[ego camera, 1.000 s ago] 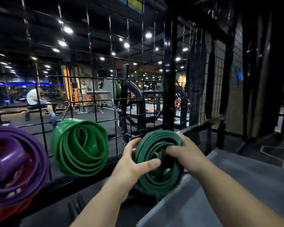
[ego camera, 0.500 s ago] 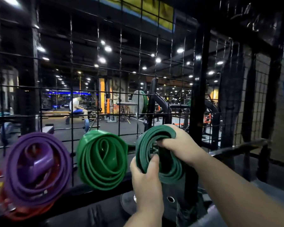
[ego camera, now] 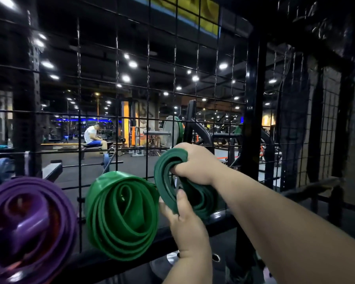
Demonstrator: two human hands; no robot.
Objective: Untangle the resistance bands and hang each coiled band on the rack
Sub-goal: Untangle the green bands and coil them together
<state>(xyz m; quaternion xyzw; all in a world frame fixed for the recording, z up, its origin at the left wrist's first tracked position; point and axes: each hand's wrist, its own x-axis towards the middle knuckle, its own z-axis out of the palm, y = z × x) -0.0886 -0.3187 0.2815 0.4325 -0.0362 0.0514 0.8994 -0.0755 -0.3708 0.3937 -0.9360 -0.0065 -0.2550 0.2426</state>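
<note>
Currently, my right fingers are curled through the central opening of the dark green coiled band and grip its upper turns. The right hand sits at the top of the coil. My left hand holds the coil's lower edge, with the thumb pressed on the front face and the other digits wrapped behind. Both hands hold this one band.

Location: the band is held against the wire grid of the rack, close to its right post and above its lower rail. The light green coil hangs just beside it, toward the rack's left edge. Whether the two coils touch cannot be told. The purple coil hangs further left.

Recommended procedure:
1. Maintain the left-hand pinch so that the stacked turns do not spring apart.
2. Use the right fingers to hold the opening wide and guide it onto the hanging point. That point is hidden behind the coil, so it likely has to be located by feel.
3. Release the right fingers first and the left hand last, once the rack bears the weight.

Orientation: the coil's open face points toward me. Its long axis runs roughly upright, with the lower end leaning toward the right post.
</note>
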